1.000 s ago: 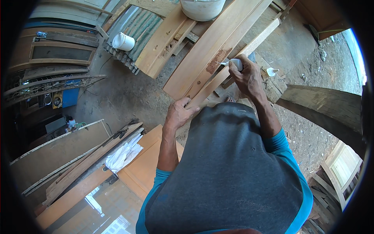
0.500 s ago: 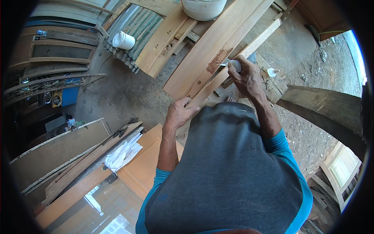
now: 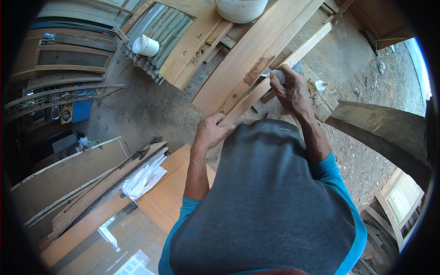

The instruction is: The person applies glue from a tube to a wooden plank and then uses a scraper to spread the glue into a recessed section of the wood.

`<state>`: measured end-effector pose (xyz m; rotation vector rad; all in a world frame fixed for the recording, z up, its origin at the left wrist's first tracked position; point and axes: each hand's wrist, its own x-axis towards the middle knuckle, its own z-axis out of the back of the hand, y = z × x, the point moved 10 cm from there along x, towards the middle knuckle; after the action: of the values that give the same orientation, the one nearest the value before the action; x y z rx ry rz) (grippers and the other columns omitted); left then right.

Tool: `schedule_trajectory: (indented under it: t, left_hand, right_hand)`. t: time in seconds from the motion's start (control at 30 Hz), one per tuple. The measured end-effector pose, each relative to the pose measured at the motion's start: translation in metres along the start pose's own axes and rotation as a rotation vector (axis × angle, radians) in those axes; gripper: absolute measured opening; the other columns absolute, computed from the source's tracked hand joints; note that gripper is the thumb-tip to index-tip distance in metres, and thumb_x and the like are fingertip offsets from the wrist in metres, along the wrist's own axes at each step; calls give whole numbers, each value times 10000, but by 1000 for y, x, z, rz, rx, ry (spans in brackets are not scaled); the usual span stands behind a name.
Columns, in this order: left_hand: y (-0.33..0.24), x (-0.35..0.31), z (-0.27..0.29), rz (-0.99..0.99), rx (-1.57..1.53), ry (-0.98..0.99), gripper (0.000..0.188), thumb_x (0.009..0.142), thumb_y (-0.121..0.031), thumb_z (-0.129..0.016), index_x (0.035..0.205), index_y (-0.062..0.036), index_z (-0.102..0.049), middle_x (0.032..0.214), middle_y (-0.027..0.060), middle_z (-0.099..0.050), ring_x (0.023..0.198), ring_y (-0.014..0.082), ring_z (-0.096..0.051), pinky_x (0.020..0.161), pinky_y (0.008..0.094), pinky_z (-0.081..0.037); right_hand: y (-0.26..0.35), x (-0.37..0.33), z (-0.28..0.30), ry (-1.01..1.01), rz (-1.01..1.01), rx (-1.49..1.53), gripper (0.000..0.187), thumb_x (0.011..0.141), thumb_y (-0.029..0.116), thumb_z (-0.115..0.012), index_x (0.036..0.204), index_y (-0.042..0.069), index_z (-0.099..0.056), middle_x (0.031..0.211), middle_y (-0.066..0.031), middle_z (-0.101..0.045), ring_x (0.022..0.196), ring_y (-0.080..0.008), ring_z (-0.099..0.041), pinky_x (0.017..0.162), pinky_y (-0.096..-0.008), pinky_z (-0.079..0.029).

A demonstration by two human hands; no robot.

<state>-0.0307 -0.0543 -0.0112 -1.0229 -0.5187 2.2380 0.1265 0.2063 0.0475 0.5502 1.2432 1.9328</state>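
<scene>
My left hand (image 3: 211,133) is closed around the near end of a narrow wooden strip (image 3: 247,103), which slants away to the upper right. In my right hand (image 3: 292,91) is a small white squeeze bottle (image 3: 278,77) with a pointed nozzle. The bottle lies sideways over the strip, its nozzle aimed left. Just beyond the nozzle, a patch of reddish-brown sawdust (image 3: 258,71) covers part of a wide wooden board (image 3: 261,46) beside the strip. My right fingers partly hide the bottle.
A white bucket (image 3: 241,10) stands at the top, beside a shorter plank (image 3: 192,55). A smaller white tub (image 3: 145,46) rests on corrugated sheets. To the right are a white nozzle cap (image 3: 321,85) and a thick timber post (image 3: 380,126). A white cloth (image 3: 144,178) lies on panels at lower left.
My right hand and the bottle have shifted very slightly to the right. My left hand keeps its grip on the strip.
</scene>
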Motion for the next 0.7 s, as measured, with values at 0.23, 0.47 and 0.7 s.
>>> schedule_trajectory:
  t: [0.23, 0.47, 0.7]
  left_hand:
    - [3, -1, -1, 15, -21, 4, 345, 865, -279, -886, 878, -8, -671, 735, 70, -654, 694, 132, -562, 665, 355, -472]
    - [-1, -2, 0, 21, -23, 5, 328, 865, -279, -878, 904, -12, -692, 742, 68, -661, 700, 130, -571, 670, 352, -474]
    - [4, -1, -2, 17, -47, 2, 324, 864, -278, -875, 953, -9, -718, 750, 85, -644, 706, 141, -570, 682, 357, -479]
  right_hand:
    - [9, 1, 1, -33, 2, -62, 267, 958, 250, -738, 1060, 4, -713, 906, -253, -751, 863, -419, -760, 781, -481, -586]
    - [7, 3, -3, -32, 48, -40, 246, 964, 235, -742, 1040, 4, -704, 907, -257, -748, 856, -425, -757, 766, -481, -587]
    - [1, 2, 4, -51, 12, -10, 255, 967, 245, -747, 1043, 5, -707, 883, -237, -750, 818, -379, -763, 747, -460, -586]
